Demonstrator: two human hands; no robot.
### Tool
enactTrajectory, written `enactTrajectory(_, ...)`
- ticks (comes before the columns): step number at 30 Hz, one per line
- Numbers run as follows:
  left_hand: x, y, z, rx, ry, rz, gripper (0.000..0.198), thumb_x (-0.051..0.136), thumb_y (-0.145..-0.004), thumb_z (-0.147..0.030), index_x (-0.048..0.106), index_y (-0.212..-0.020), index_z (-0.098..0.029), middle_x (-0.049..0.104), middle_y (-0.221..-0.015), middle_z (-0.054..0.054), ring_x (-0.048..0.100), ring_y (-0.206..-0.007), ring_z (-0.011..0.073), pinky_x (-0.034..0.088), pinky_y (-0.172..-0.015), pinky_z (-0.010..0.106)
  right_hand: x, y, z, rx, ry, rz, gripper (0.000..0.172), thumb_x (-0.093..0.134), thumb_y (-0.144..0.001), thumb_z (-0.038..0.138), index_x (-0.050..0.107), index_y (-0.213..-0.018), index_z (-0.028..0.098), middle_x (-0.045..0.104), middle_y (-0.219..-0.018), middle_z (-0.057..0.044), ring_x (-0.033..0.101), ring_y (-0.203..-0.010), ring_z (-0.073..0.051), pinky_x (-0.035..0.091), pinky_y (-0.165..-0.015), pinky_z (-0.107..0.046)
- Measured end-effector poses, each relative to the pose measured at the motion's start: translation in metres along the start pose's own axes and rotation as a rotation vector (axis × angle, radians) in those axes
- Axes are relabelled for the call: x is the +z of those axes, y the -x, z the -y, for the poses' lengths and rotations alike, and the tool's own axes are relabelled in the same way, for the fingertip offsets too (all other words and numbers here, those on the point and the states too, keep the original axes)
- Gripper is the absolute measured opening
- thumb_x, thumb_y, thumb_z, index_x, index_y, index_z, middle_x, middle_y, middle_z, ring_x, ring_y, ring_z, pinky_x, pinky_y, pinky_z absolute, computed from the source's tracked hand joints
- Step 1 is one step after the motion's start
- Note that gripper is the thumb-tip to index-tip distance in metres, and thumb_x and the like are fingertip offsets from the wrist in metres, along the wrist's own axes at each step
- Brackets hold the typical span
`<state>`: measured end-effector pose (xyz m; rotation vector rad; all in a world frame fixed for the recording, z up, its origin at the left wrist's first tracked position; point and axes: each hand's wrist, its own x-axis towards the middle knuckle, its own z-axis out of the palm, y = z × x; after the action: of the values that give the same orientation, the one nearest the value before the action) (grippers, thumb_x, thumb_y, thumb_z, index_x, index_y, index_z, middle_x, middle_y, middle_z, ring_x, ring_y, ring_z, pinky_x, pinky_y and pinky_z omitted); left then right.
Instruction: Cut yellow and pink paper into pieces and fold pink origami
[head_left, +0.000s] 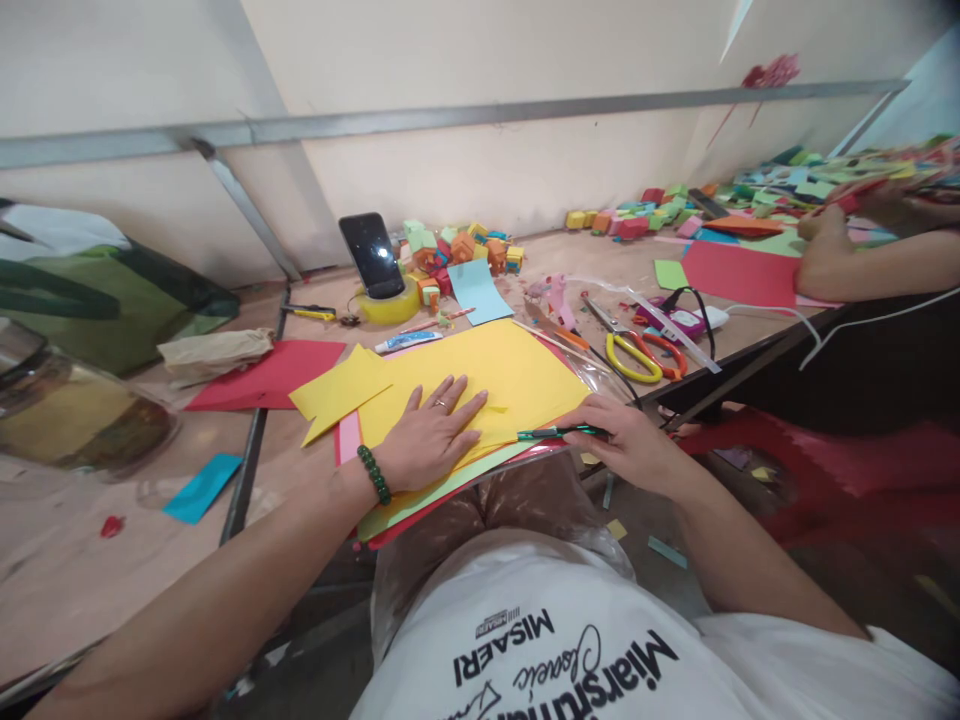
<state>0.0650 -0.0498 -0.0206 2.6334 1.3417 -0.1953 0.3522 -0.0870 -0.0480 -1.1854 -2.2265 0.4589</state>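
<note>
My left hand (439,432) lies flat with its fingers spread on a yellow sheet of paper (480,362). That sheet tops a stack of coloured paper, with green, pink and red edges showing beneath. At the stack's right front edge, my right hand (626,440) grips a slim green-and-black tool (540,434), pen or craft knife I cannot tell. Its tip points left across the yellow paper. A smaller cut yellow piece (341,388) overlaps the stack's left side. Behind the stack lies a blue-and-white tube (409,342).
Scissors (634,345) with yellow and orange handles lie to the right. A phone (371,255) leans on a tape roll (388,303), near several folded paper cubes (457,250). A glass jar (75,410) stands left. Another person's hands (847,215) work at far right.
</note>
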Motion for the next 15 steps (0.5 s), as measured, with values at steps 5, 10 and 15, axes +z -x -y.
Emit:
enactTrajectory(5, 0.0032, -0.0007, 0.0004, 0.006, 0.003, -0.029, 0.057, 0.019, -0.099, -0.048, 0.023, -0.151, -0.027, 0.014, -0.160, 0.011, 0.011, -0.148, 0.0279, 0.014, -0.113, 0.059, -0.0010, 0.0032, -0.0042, 0.010, -0.055, 0.005, 0.020, 0.053, -0.092, 0.031, 0.069, -0.099, 0.023, 0.069, -0.091, -0.006, 0.065, -0.082, -0.018, 0.051, -0.075, -0.032)
enactTrajectory(10, 0.0055, -0.0015, 0.0013, 0.010, 0.005, -0.026, 0.057, 0.019, -0.099, -0.048, 0.022, -0.152, -0.027, 0.013, -0.161, 0.011, 0.010, -0.148, 0.0281, 0.013, -0.113, 0.060, -0.0011, 0.0052, -0.0022, 0.017, -0.062, 0.008, 0.019, 0.052, -0.092, 0.030, 0.069, -0.098, 0.023, 0.069, -0.093, -0.006, 0.065, -0.085, -0.019, 0.052, -0.076, -0.031)
enactTrajectory(15, 0.0035, -0.0010, 0.0003, -0.002, 0.000, 0.001, 0.056, 0.019, -0.099, -0.046, 0.021, -0.152, -0.026, 0.011, -0.161, 0.012, 0.008, -0.148, 0.0280, 0.012, -0.114, 0.060, 0.0016, 0.0074, -0.0007, -0.006, -0.017, 0.011, 0.019, 0.050, -0.094, 0.028, 0.068, -0.099, 0.023, 0.067, -0.093, -0.006, 0.064, -0.085, -0.018, 0.051, -0.076, -0.030)
